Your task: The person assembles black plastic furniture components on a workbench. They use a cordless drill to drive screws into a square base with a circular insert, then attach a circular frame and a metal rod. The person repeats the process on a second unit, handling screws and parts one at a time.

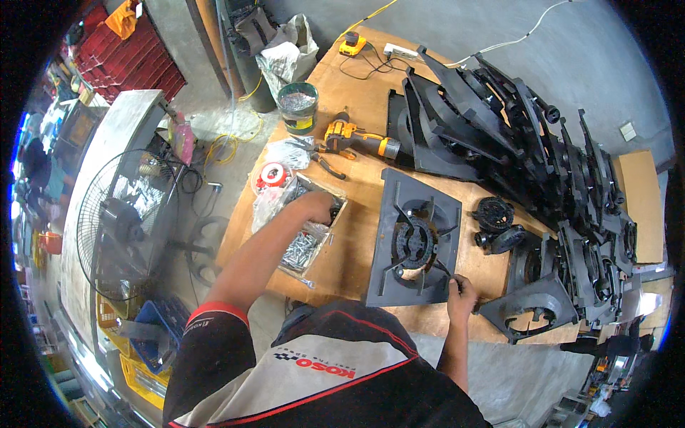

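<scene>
A black cast-iron gas stove with a round burner and pan-support arms lies on the wooden table in front of me. My right hand grips its near right corner, thumb and fingers closed at the edge. To the left, my left hand reaches down into a box divided into compartments. Loose silver screws fill its near part. The fingers of that hand are hidden among the box's contents, and whatever they touch does not show.
An orange cordless drill, pliers, a red-and-white tape roll and a bucket stand beyond the box. Black stove frames are stacked along the right. Loose burners lie beside the stove. A fan stands left.
</scene>
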`<state>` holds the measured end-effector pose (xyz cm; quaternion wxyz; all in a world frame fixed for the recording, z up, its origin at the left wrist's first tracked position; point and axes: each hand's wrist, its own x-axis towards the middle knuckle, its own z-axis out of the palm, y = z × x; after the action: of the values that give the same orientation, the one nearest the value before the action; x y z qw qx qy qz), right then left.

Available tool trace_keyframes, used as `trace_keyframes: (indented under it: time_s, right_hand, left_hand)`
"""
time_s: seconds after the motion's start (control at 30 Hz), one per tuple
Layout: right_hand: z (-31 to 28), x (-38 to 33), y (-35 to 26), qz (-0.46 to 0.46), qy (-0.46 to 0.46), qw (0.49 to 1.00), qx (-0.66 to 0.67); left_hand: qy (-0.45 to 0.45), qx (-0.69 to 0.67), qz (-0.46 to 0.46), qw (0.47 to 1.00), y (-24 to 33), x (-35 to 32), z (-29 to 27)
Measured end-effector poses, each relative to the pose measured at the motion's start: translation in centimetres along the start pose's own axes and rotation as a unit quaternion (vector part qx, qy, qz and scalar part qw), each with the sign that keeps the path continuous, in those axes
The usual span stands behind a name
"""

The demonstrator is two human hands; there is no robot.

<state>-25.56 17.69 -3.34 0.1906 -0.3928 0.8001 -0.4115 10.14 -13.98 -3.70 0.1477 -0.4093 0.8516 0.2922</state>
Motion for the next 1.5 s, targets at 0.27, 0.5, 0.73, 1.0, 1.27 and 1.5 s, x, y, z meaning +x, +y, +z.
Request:
trace_keyframes:
  time_s: [0.27,0.5,0.73,1.0,1.27,1.5]
  right_hand:
    - [0.0,-0.5,-1.6,0.023,-0.003,1.0,0.018]
    - [-0.9,-1.1,1.6,0.012,0.01,1.0,-0.001]
    - [-1.0,-1.8,1.6,0.039,0.011,0.999,0.012]
    - [-0.3,-1.7,1.4,0.016,0.009,1.0,-0.008]
    - [-0.4,-1.1,-0.4,0.023,-0.016,1.0,-0.011]
    - [-0.6,-1.2,0.7,0.02,-0.005,1.0,-0.011]
  left_hand:
    - [-0.03,0.059,0.005,0.998,-1.6,2.0,1.8]
    - [-0.05,0.062,-0.001,0.997,-0.1,0.9,-0.1]
    - [0.001,0.006,0.054,0.999,-1.6,0.3,-0.3]
    - [0.131,-0.212,0.028,0.968,-2.2,-4.1,-3.7]
    - [0.07,-0.395,-0.014,0.916,-2.0,-5.3,-4.0]
    - [0.029,-0.682,0.056,0.729,-1.5,-6.1,-3.7]
